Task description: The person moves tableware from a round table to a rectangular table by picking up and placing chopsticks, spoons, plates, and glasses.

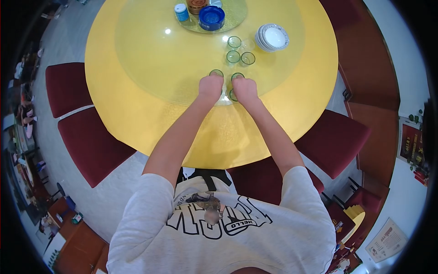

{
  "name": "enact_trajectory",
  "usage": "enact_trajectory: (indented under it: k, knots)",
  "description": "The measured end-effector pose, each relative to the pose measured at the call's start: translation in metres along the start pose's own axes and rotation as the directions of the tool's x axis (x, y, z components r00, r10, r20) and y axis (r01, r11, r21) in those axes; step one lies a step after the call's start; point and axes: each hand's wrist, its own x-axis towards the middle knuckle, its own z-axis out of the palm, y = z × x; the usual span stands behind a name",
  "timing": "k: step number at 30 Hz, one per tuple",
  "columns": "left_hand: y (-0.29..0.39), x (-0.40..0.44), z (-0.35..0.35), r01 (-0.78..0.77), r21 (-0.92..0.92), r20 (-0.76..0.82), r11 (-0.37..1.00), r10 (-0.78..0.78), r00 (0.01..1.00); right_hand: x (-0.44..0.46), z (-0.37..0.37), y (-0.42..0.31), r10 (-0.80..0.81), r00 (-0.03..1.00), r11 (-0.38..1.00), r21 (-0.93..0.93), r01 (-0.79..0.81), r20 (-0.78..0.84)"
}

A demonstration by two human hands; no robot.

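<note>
Both arms reach forward over the round yellow table (137, 123). My left hand (211, 87) is closed around a greenish drinking glass (216, 72), whose rim shows past the knuckles. Close beside it, my right hand (245, 89) grips another green glass (237, 75). A further glass (233, 95) shows partly under the right hand; whether that hand touches it I cannot tell. Just beyond the hands stand several more glasses (233, 56), grouped together. My fingertips are mostly hidden by the backs of the hands.
A stack of white patterned dishes (275, 37) stands right of the glasses. On the glass turntable (191, 26) are a blue ashtray (211, 18), a blue-and-white container (181, 13) and a brown container (197, 5). Dark red chairs (93, 146) surround the table.
</note>
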Motion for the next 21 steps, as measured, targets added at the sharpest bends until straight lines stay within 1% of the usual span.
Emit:
enact_trajectory:
  k: [7,9,11,14,16,18,19,21]
  knots:
    - [-0.010,-0.004,0.001,-0.040,0.003,-0.007,0.999,0.040,0.999,-0.005,-0.001,0.004,-0.040,0.999,0.999,0.005,0.040,-0.020]
    - [-0.014,-0.009,0.000,-0.085,0.030,0.019,0.996,0.085,0.996,-0.009,0.001,0.004,-0.039,0.999,0.999,0.014,0.039,-0.031]
    - [-0.016,-0.013,0.000,-0.090,0.020,0.008,0.996,0.090,0.996,-0.012,0.003,0.005,-0.034,0.998,0.999,0.021,0.035,-0.044]
    - [-0.021,-0.018,0.002,-0.107,-0.008,-0.017,0.994,0.107,0.994,-0.015,0.009,0.005,-0.022,0.998,0.997,0.070,0.026,-0.057]
    - [-0.025,-0.022,0.003,-0.116,-0.030,-0.030,0.993,0.115,0.993,-0.020,0.010,0.002,-0.021,1.000,0.995,0.093,0.022,-0.015]
    - [-0.030,-0.026,0.004,-0.166,-0.022,0.010,0.986,0.166,0.986,-0.023,0.010,0.002,-0.046,0.999,0.991,0.127,0.049,-0.026]
    - [-0.032,-0.028,0.004,-0.158,-0.027,0.008,0.987,0.158,0.987,-0.024,0.010,0.001,-0.072,0.997,0.984,0.160,0.077,-0.038]
    - [-0.036,-0.032,0.004,-0.163,-0.061,0.022,0.985,0.164,0.986,-0.026,0.005,0.000,-0.080,0.996,0.984,0.155,0.085,-0.035]
